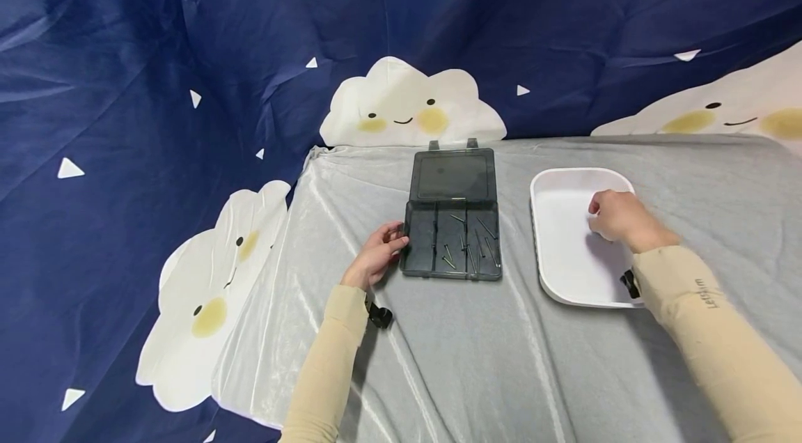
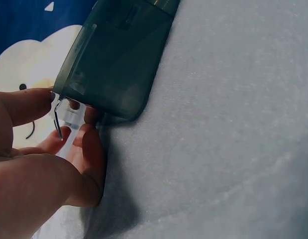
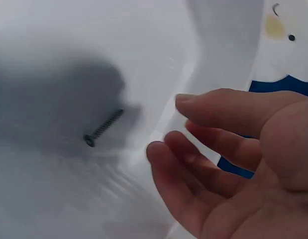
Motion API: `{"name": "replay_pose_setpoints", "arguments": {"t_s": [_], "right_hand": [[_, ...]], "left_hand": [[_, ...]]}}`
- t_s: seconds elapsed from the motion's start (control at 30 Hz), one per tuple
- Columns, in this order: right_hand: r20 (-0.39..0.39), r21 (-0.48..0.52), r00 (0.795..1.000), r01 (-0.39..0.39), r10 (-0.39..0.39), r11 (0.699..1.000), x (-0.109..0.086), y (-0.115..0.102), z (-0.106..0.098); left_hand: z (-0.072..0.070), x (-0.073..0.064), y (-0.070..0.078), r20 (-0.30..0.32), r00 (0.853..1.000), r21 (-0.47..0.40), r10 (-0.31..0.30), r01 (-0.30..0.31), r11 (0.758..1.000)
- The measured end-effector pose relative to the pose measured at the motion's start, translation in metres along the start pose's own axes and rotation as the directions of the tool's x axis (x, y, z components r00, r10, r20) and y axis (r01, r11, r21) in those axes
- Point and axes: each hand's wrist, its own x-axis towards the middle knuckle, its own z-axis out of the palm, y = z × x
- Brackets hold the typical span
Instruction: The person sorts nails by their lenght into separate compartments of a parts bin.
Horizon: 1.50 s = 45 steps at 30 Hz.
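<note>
A dark translucent compartment case lies with its lid folded back. Several screws are spread in its middle and right compartments; the left one shows none. My left hand grips the case's left side, with the thumb at its upper edge and fingers beneath. Over the white tray hovers my right hand, its fingers bent loosely and a gap between thumb and fingertips. Nothing shows in that gap. On the tray's floor lies a single dark screw, apart from the fingertips.
Grey velvety cloth covers the table, with folds running toward me. Behind it hangs a dark blue curtain printed with white clouds. The tray's raised rim stands a short way right of the case.
</note>
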Motion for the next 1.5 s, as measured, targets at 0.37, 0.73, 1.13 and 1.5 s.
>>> {"name": "replay_pose_setpoints", "arguments": {"t_s": [0.37,0.73,1.13,1.5], "right_hand": [[0.096,-0.087,0.995,0.001,0.007,0.996,0.000,0.004,0.016],[0.093,-0.093,0.991,-0.082,0.091,0.992,0.000,0.001,0.020],[0.120,-0.113,0.990,-0.066,0.080,0.991,0.000,0.000,0.021],[0.171,-0.105,0.978,-0.101,0.118,0.989,0.000,-0.001,0.021]], "left_hand": [[0.000,0.000,0.000,-0.003,1.000,0.008,-0.004,0.004,1.000],[-0.001,-0.002,0.003,0.018,1.000,0.011,-0.013,0.013,1.000],[-0.002,0.002,-0.002,0.008,1.000,-0.019,-0.005,0.006,1.000],[-0.001,0.002,-0.001,0.002,1.000,-0.022,-0.007,0.007,1.000]]}}
